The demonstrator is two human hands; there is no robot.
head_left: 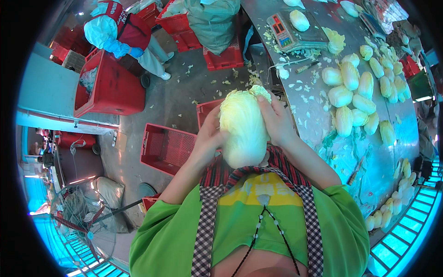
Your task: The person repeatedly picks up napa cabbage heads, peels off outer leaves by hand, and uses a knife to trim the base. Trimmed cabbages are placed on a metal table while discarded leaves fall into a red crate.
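Observation:
A large pale napa cabbage (243,131) is held up in front of my apron. My left hand (211,133) supports its left side, with the thumb across the leaves. On the other side, my right hand (275,116) grips near the top, where a loose outer leaf (260,92) curls outward. The cabbage's far side and some fingertips are hidden. To the right stands a metal table (308,114), with a pile of napa cabbages (342,96) and leaf scraps on it.
On the table are a digital scale (299,31) bearing a cabbage, and a knife (307,67). Red crates (169,149) stand on the floor. A co-worker (128,31) leans over a red bin (110,86). A caged fan (84,225) stands at lower left.

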